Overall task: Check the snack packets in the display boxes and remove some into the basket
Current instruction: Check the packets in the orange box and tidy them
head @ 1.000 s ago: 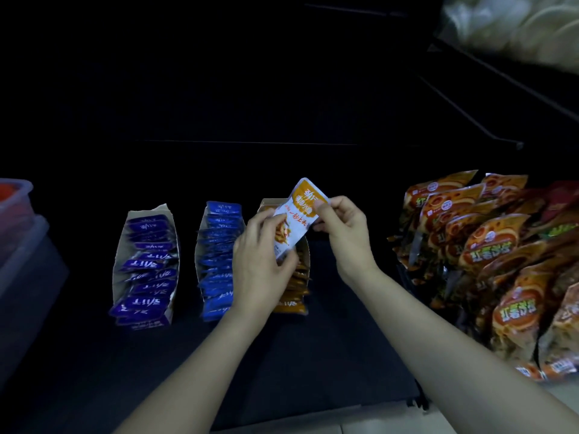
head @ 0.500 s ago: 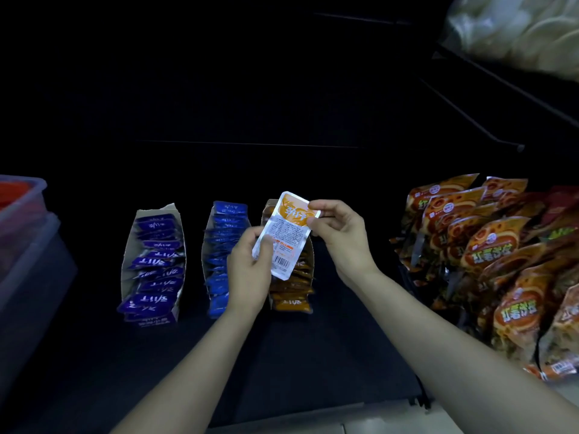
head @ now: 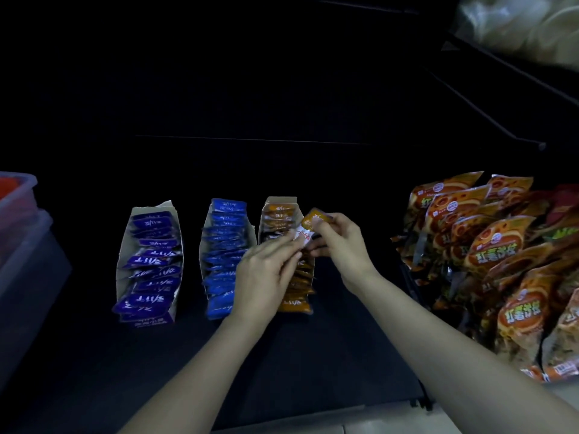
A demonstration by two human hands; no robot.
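Note:
Three open display boxes stand in a row on a dark shelf: one with purple packets (head: 149, 261), one with blue packets (head: 224, 255), one with orange packets (head: 279, 220). Over the orange box both hands hold a small orange-and-white snack packet (head: 308, 228). My right hand (head: 343, 245) pinches its upper end. My left hand (head: 266, 277) pinches its lower white end and hides the middle of the orange box. A translucent plastic basket (head: 18, 214) with something red inside sits at the far left edge.
A heap of large orange snack bags (head: 495, 261) fills the right side of the shelf. Pale bagged goods (head: 526, 29) lie on a higher shelf at top right. The shelf's light front edge (head: 313, 424) runs along the bottom.
The packet was raised with its printed back turned to me; now both hands have lowered it onto the top of the orange box, and it looks folded smaller.

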